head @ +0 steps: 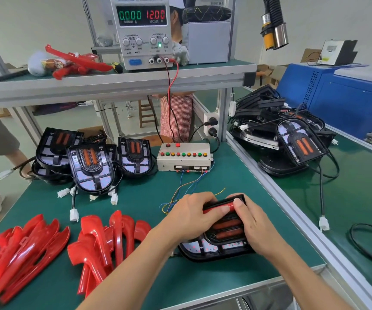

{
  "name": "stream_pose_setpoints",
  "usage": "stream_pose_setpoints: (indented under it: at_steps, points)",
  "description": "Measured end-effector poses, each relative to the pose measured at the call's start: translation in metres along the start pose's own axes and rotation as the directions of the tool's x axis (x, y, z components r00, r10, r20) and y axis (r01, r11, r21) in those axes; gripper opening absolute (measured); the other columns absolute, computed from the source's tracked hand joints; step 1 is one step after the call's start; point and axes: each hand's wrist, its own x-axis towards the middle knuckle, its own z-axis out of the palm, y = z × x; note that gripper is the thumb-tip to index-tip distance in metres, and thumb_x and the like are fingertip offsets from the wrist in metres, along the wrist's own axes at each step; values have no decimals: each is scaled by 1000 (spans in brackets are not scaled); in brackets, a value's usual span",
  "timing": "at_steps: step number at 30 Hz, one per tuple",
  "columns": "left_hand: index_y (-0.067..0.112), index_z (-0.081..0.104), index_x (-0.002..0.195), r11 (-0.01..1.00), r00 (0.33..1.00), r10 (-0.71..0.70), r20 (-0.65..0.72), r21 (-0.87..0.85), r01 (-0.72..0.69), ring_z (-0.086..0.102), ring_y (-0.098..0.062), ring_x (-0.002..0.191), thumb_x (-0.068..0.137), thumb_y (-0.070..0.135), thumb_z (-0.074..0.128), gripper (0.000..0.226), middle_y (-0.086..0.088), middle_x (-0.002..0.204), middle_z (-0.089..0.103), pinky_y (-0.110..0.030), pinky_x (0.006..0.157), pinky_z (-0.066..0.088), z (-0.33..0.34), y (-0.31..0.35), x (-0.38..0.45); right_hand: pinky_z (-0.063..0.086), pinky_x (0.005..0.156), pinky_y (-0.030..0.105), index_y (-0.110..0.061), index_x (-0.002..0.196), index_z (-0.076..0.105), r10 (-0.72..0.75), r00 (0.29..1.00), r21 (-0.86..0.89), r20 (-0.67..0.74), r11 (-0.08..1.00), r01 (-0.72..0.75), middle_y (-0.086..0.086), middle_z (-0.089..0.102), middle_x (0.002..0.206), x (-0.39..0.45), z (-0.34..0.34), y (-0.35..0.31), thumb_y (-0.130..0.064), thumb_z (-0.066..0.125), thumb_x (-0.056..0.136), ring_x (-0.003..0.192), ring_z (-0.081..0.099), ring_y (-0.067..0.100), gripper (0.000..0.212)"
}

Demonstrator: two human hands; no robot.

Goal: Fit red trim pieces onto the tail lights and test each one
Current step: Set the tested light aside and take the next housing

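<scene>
We see a big green worktop [149, 198] with a shelf [113, 79] over it. On the shelf stands a power box [142, 32]; its lit numbers read 0.000 and 12.00, with "CURRENT" and "VOLTAGE" over the knobs. Piles of tail lights sit at the back left [91, 166] and on the right [292, 139]. Two heaps of red trim pieces [24, 245] lie near the front left.

A button box [184, 156] with red, green and yellow buttons sits in the middle, thin wires running from it toward us.

Close to us lies one tail light [221, 240], flat on the worktop. Our left hand [189, 217] and right hand [252, 224] both grip its far end, thumbs pressing a red trim piece [217, 208] onto the edge.

We think the fitting step is going on. Next, we would press until the trim sits snug, then plug the light in to test it.
</scene>
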Motion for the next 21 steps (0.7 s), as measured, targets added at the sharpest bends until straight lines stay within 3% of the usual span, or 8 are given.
stream_pose_setpoints:
  at_steps: [3, 7, 11, 15, 17, 19, 21]
  points:
    - [36, 55, 71, 1000, 999, -19, -41, -20, 18, 51, 0, 64, 88, 65, 60, 34, 11, 65, 57, -16, 56, 34, 2, -1, 0, 53, 78, 24, -22, 100, 65, -10, 1000, -35, -14, 999, 9, -3, 73, 93, 1, 0, -1, -49, 37, 99, 86, 69, 14, 39]
    - [26, 65, 82, 998, 996, -47, -77, -41, 44, 52, -8, 65, 82, 70, 56, 45, 8, 67, 61, -31, 67, 49, 6, 0, -1, 52, 73, 22, -18, 96, 65, -11, 1000, -43, -29, 999, 10, -1, 72, 89, 0, -1, 1, -50, 37, 98, 81, 67, 14, 42]
    - [26, 71, 91, 998, 993, -66, -96, -12, 65, 59, -15, 72, 80, 74, 52, 53, 6, 74, 68, -34, 71, 52, 9, 2, -2, 55, 75, 28, -22, 97, 66, -4, 999, -43, -45, 999, 2, -1, 73, 90, 1, -1, 4, -53, 37, 98, 83, 68, 17, 43]
    - [31, 72, 111, 999, 990, -8, -139, -35, 3, 65, -7, 94, 81, 72, 57, 53, 12, 99, 73, -29, 90, 51, 5, 4, -7, 57, 78, 29, -33, 96, 68, 1, 995, 52, -97, 999, 4, 0, 74, 93, -3, 1, 8, -50, 39, 99, 87, 71, 17, 33]
    - [32, 69, 122, 989, 963, -67, -261, -146, 29, 61, 2, 108, 78, 75, 54, 64, 17, 112, 70, -22, 98, 45, 0, -1, -15, 59, 78, 30, -30, 97, 71, 65, 988, 131, -142, 990, -47, 5, 77, 96, -4, 1, 11, -48, 42, 102, 91, 74, 21, 34]
    - [30, 68, 118, 964, 917, -165, -362, -254, 73, 60, 5, 107, 84, 67, 57, 52, 19, 111, 68, -19, 97, 44, 0, -11, -24, 59, 69, 23, -20, 97, 73, 152, 966, 226, -210, 969, -103, 9, 79, 95, -6, -2, 13, -41, 44, 107, 88, 77, 21, 37]
    - [29, 67, 114, 935, 901, -263, -346, -323, 149, 59, 8, 103, 91, 53, 63, 34, 19, 108, 68, -11, 91, 43, 4, -21, -35, 58, 63, 22, -13, 97, 74, 244, 934, 325, -262, 933, -152, 11, 79, 92, -8, -5, 16, -37, 42, 109, 85, 78, 23, 42]
